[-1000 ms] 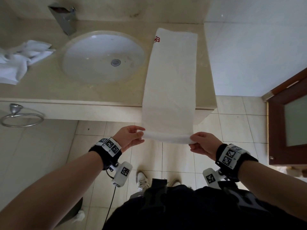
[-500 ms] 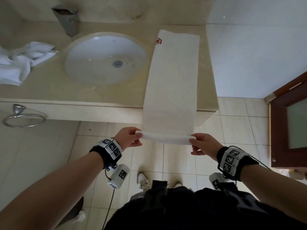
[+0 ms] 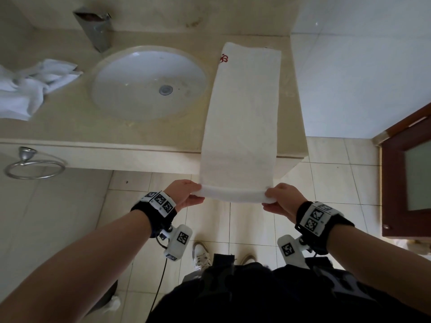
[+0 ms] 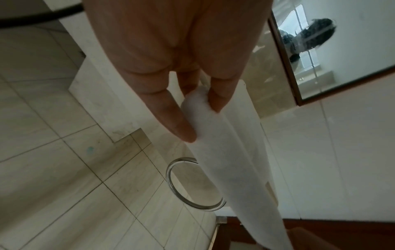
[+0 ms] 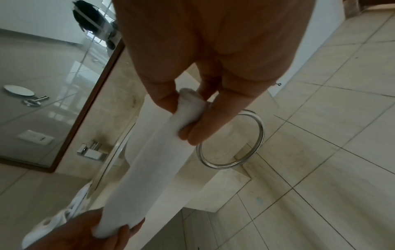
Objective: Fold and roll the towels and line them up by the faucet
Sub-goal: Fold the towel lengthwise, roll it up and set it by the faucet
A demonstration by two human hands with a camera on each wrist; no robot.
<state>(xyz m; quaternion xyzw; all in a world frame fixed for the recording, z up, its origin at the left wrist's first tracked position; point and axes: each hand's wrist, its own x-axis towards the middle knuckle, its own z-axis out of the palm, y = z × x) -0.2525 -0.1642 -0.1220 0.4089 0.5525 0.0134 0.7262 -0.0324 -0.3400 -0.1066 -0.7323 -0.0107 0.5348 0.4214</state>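
- Towel (image 3: 242,117) runs lengthwise away from me across the bench (image 3: 70,127).
- My left hand (image 3: 186,194) and right hand (image 3: 279,199) each grip a roll end, pinching.

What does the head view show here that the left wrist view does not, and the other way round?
Only the head view shows the sink, the faucet, the crumpled towels and the right hand. Only the left wrist view shows the mirror and the left fingers from below. Both show the left hand with its grip on the folded towel and the towel ring.
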